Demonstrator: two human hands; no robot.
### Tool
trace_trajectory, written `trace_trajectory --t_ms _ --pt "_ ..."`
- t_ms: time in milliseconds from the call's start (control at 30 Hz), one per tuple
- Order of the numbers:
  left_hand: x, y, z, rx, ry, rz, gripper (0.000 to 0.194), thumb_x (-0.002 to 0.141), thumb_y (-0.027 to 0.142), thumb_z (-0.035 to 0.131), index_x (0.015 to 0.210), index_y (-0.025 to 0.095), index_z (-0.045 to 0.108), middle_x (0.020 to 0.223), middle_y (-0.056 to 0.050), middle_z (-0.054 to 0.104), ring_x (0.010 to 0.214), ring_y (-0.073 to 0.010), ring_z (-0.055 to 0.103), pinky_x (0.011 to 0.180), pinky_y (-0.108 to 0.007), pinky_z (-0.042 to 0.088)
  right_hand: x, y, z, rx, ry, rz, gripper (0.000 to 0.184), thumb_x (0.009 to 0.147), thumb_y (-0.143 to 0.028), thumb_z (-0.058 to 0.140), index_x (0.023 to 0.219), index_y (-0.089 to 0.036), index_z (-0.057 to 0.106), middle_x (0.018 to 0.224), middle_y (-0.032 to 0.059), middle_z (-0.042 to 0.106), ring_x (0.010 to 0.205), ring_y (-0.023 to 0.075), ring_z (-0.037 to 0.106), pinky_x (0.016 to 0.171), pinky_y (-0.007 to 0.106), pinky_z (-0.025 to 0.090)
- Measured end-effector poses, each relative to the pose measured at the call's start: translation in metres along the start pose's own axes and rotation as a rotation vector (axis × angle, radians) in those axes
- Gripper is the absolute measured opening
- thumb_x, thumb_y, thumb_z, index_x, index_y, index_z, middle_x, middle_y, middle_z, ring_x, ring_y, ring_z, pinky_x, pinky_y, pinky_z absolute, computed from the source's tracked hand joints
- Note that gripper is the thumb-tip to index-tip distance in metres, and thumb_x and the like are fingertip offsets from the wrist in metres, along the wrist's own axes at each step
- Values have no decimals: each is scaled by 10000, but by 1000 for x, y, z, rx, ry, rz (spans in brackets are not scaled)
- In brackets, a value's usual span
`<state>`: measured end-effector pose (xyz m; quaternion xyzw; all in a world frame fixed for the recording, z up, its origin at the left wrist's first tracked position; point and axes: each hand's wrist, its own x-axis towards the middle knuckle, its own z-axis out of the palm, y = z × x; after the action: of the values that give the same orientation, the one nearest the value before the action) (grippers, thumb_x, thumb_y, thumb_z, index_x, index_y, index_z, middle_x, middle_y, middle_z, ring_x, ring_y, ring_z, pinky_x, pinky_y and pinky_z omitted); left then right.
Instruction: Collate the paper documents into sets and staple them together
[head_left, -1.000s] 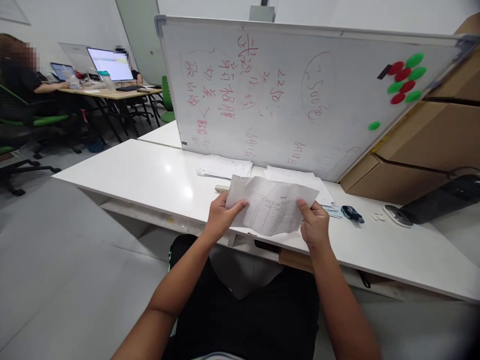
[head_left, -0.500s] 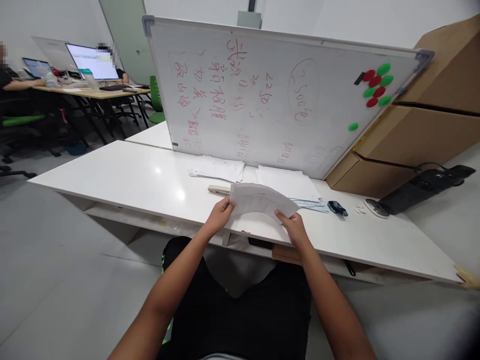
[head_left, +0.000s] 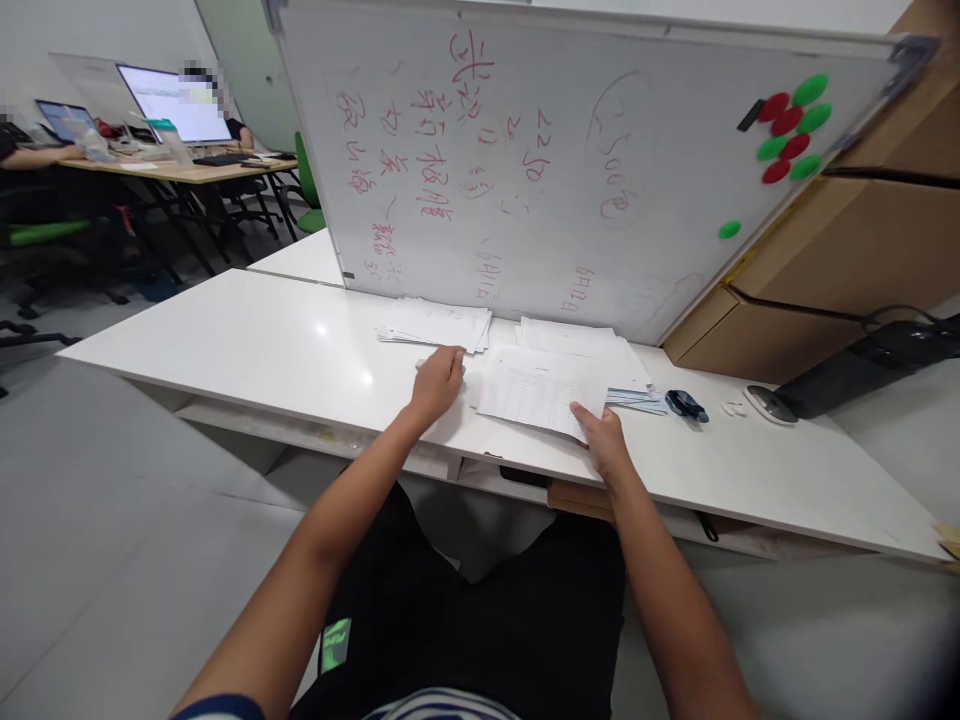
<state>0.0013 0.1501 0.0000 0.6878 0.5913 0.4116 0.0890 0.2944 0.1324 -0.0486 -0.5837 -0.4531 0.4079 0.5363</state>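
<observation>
Right hand (head_left: 604,440) with printed sheet (head_left: 529,398); left hand (head_left: 438,384) alongside.

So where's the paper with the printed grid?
The printed paper is just right of centre in the head view, its right end in the person's right hand, on the near side of the right-hand paper stack.
</observation>
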Motion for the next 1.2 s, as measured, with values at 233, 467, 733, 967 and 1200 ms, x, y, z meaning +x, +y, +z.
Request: trace_trajectory --t_ms 233,467,733,967,1200 --pt "46 -43 15 237 -132 57 382 984 283 245 995 200 618 1028 -84 687 1013 -241 610 1099 -537 266 -1 -21 3 -39 -86 230 318 724 -371 726 956 -162 668 1053 98 726 877 231 693 623 297 577" --pt "33 -54 19 200 -55 80 384 995 326 240 991 209 606 969 -82 681 947 -239 610 923 -395 444 -8 -44 22 -18 -136 311 228 742 -296 711 918 -160 661 940 89 735 657 171 648 417 233 485" --pt "25 -52 23 240 78 162 342 988 304 311 926 222 637 916 -55 706 944 -223 621 1001 -422 359 -10 -45 47 10 -167 264 274 745 -314 714 965 -156 666 1007 96 722 664 166 641 403 228 475" --pt "26 -58 21 190 100 78 359 979 422 354 939 213 643 955 -65 707 1000 -233 610 952 -392 418 0 -42 75 -106 -145 278 336 732 -406 717 979 -185 664 1032 84 711 769 178 646 453 216 486" --pt "27 -58 20 196 -24 98 403 1001 340 262 1112 205 625 1267 -56 627 1287 -220 475 1117 -391 335 8 -31 94 -160 -85 65 435 723 -478 694 1013 -155 670 983 96 715 868 213 658 677 300 558"
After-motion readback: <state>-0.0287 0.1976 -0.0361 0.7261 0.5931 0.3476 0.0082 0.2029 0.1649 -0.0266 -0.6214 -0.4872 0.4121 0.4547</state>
